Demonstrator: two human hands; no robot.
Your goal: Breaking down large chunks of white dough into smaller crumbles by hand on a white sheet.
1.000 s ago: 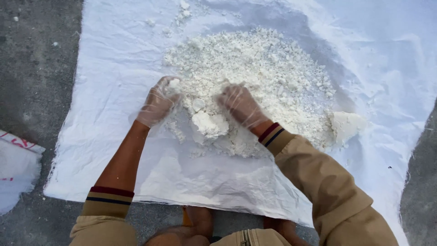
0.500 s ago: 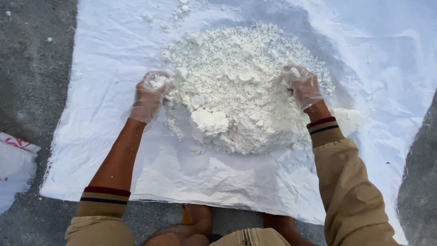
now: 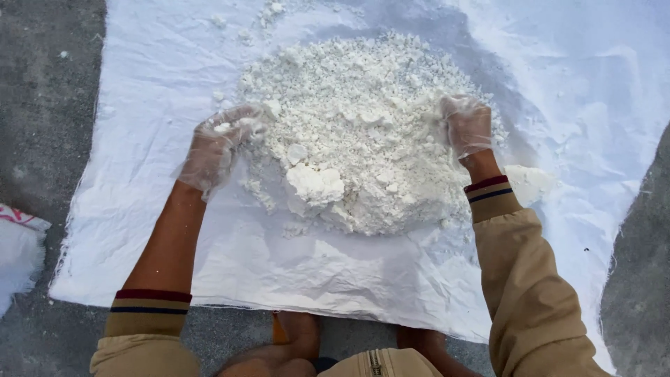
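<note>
While I'm crouched over it, the big crumbly white heap of lumpy powder sits in the middle of a white woven plastic sheet spread on the grey rough ground. Left hand, in a thin clear plastic glove, is cupped loosely against the left edge of the heap with a few crumbs on the fingers, not really clenching anything. Right hand, same kind of glove, is pressed into the right side of the heap with fingers curled down into the powder; can't tell if it's actually gripping a clump.

Going by the look, this stuff is light, soft and dry, and it'd fall apart the second you squeeze it. One bigger chunk near the front edge looks like it would crumble too. Best bet is scooping from the sides with open palms rather than pinching.

Only package-ish thing: a white bag with red and pink markings at the far left edge, mostly cut off, so I can't make out more.
</note>
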